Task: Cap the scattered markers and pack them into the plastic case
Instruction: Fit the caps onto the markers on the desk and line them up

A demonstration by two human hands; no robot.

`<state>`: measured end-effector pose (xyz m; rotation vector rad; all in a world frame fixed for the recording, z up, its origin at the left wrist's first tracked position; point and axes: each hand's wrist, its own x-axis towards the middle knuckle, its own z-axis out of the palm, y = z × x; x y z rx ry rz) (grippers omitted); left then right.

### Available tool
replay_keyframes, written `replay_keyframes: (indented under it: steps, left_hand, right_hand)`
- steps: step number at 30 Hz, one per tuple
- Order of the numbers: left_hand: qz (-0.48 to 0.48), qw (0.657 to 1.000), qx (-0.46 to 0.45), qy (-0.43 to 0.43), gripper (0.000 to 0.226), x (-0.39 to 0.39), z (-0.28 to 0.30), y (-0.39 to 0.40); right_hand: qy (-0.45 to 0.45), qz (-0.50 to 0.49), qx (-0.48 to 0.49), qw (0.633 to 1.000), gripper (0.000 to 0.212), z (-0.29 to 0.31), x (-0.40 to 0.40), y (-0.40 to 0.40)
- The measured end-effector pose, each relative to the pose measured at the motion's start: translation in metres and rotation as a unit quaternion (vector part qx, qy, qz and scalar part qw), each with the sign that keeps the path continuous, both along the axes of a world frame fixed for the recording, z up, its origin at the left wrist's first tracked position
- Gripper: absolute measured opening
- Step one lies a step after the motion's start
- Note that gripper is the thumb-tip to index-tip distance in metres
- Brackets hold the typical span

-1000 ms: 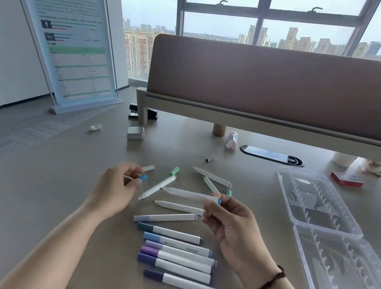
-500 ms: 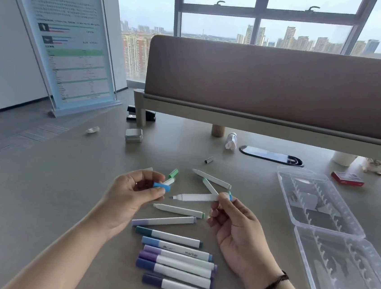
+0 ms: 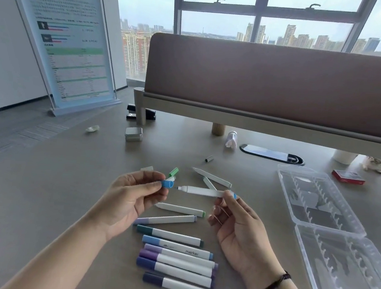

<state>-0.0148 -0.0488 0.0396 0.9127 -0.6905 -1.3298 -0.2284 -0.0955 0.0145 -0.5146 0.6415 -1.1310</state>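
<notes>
The left hand [image 3: 129, 199] is pinching a blue cap [image 3: 167, 184] between thumb and fingertips, open mouth turned toward the right, and the right hand [image 3: 238, 227] is pinching the blue-ended marker [image 3: 203, 191] near its tail, holding it level above the table [image 3: 39, 187] with the bare tip aiming straight at that cap. Tip and cap are sitting just apart, not yet touching, so this looks like the capping step right at the point of joining. To do it cleanly, the cap's mouth and the marker's nose want to be lined up on one axis before any push; a tilted cap is likely to smear ink on its rim or skid off. With the right-hand grip so far back on the barrel, the tip may wobble, so sliding the fingers forward or steadying the barrel should be helping here, followed by a firm push until it seats. Below the hands, a neat row of capped markers [image 3: 180, 258] is lying side by side, while several uncapped ones, including a green-ended marker [image 3: 181, 209], and a loose green cap [image 3: 173, 172] are waiting further back. The clear plastic case [image 3: 319, 205] is lying open, well off to the right, with no markers showing in its slots.
</notes>
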Motion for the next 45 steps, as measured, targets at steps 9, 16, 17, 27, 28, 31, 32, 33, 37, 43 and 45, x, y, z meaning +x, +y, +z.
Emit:
replay_keyframes:
  steps: [9,16,17,27,28,31,32,33,37,43,45]
  left_hand:
    - [0.004,0.998,0.003,-0.056,0.016,-0.002,-0.001,0.002]
    - [0.012,0.985,-0.028,-0.173,0.014,-0.009,-0.002,0.004]
    - [0.017,0.982,-0.034,-0.184,0.014,-0.010,-0.002,0.004]
    - [-0.049,0.955,-0.039,-0.291,0.023,-0.023,-0.007,0.008]
    - [-0.050,0.954,-0.036,-0.294,0.023,-0.024,-0.007,0.008]
    - [-0.049,0.949,-0.039,-0.309,0.020,-0.027,-0.010,0.007]
    - [-0.047,0.948,-0.042,-0.313,0.019,-0.027,-0.011,0.007]
    - [-0.044,0.946,-0.044,-0.317,0.019,-0.027,-0.012,0.007]
    - [-0.056,0.942,-0.053,-0.327,0.016,-0.026,-0.014,0.006]
    - [-0.035,0.905,-0.096,-0.412,0.009,-0.021,-0.010,0.004]
    - [-0.015,0.875,-0.112,-0.471,0.011,-0.015,-0.010,0.003]
  right_hand:
    - [0.013,0.001,-0.007,1.000,0.010,0.001,0.000,0.002]
    - [0.064,0.031,-0.088,0.994,0.013,-0.003,0.001,0.005]
    - [0.073,0.037,-0.099,0.992,0.020,-0.003,0.002,0.006]
    - [0.201,0.087,-0.177,0.959,0.015,-0.001,0.006,0.016]
    - [0.204,0.089,-0.181,0.958,0.016,-0.001,0.006,0.016]
    - [0.200,0.091,-0.185,0.958,0.017,0.000,0.005,0.017]
    - [0.203,0.094,-0.189,0.956,0.018,0.001,0.005,0.017]
    - [0.209,0.097,-0.195,0.953,0.019,0.001,0.005,0.018]
    - [0.225,0.099,-0.203,0.948,0.027,0.002,0.006,0.019]
    - [0.271,0.087,-0.214,0.935,0.019,0.003,0.008,0.021]
    - [0.303,0.055,-0.216,0.926,0.010,0.003,0.010,0.022]
